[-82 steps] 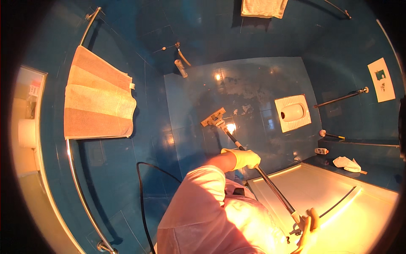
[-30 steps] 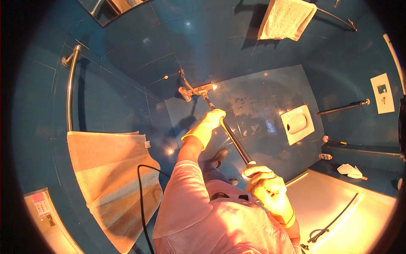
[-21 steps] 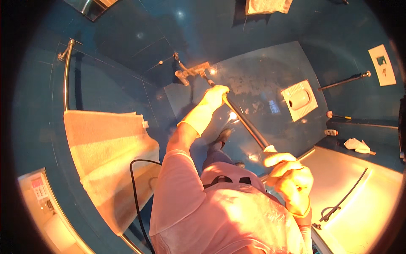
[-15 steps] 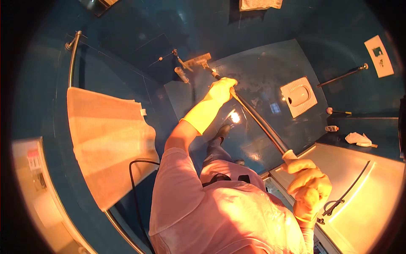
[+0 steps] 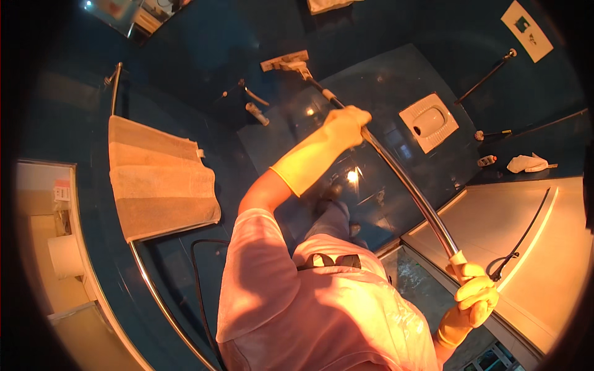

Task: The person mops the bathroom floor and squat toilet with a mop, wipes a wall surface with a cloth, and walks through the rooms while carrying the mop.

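Note:
Both my hands wear yellow rubber gloves and grip a long-handled squeegee (image 5: 411,179) with a shiny metal pole. My left hand (image 5: 348,125) is closed round the upper pole, a little below the joint to the head. Near the lower right, my right hand (image 5: 475,302) is wrapped round the grip at the pole's end. The wide, flat head (image 5: 284,61) points away from me, up against the dark blue tiles. Below it, a tap with a short hose (image 5: 255,96) and a pale cylindrical fitting (image 5: 257,114) stick out from the wall.
A white squat toilet (image 5: 430,122) is set in the wet floor at right. Beyond it are a grab bar (image 5: 487,76), a bottle (image 5: 487,161) and a white cloth (image 5: 529,163). Towels (image 5: 164,185) hang on a rail at left. A pale door (image 5: 495,229) stands at lower right.
The squeegee's head has risen farther up and away from the tap. My left arm has stretched out to the right, and my right hand has shifted slightly right. The whole view has turned a little.

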Motion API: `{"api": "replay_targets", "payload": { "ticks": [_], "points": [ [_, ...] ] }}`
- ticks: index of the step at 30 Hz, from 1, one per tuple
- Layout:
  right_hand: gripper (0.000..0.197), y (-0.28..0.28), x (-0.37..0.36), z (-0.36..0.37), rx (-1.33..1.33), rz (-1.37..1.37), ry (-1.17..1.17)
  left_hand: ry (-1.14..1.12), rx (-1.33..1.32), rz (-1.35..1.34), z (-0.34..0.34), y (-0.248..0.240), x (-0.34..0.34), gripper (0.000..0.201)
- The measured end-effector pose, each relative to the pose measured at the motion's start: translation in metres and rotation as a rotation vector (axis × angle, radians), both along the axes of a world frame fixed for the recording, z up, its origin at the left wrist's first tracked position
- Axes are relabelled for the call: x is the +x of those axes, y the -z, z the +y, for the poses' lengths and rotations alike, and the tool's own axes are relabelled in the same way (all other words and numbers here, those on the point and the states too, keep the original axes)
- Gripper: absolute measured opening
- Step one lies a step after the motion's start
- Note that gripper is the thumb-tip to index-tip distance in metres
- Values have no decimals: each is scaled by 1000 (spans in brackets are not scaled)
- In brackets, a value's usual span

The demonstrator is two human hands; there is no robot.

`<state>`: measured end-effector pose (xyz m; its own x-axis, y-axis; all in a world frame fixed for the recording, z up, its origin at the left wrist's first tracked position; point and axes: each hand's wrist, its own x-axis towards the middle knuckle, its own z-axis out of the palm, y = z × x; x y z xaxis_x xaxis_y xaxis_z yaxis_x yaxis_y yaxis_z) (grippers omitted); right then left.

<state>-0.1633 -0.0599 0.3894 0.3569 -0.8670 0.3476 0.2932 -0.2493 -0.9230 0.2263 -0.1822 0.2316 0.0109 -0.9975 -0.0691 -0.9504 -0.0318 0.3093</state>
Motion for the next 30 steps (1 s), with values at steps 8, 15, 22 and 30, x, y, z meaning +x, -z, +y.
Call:
{"api": "replay_targets", "payload": {
  "ticks": [8,15,22,30],
  "points": [
    [36,4,-58,15,16,126,177,284,-179,112,-37,54,-66,19],
    [39,-11,-33,-7,-19,207,170,138,389,361,-71,55,-77,15],
    [29,26,29,-48,150,157,107,-627,602,718,-101,212,-33,19],
    [13,101,120,-108,188,213,-129,276,246,8,-68,245,75,16]
  ]
}}
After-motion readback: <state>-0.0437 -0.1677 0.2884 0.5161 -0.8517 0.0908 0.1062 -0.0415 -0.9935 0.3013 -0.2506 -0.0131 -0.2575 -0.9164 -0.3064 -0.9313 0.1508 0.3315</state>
